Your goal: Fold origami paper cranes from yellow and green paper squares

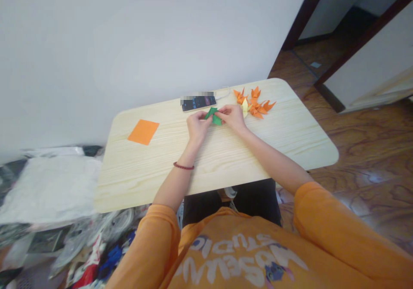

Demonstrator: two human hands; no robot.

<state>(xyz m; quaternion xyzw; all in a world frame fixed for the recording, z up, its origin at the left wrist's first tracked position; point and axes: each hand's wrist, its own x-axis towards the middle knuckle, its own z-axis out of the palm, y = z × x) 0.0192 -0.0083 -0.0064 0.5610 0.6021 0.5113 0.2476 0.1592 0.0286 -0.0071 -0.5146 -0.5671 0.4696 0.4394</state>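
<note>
**Item: green paper [212,116], folded, held between both hands at upper middle of the table.**

From my remote station I log the left hand [197,127] and right hand [232,117] as closed in a pinch on it, one from each side. Just above the left hand: phone [198,103]. Just past the right hand: paper cranes [254,103]. Far left on the table [290,125]: orange sheet [143,132].

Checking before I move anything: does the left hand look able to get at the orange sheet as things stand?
Likely yes: the orange sheet lies to the side of the left hand with nothing between them, though that hand grips green folded paper.
</note>
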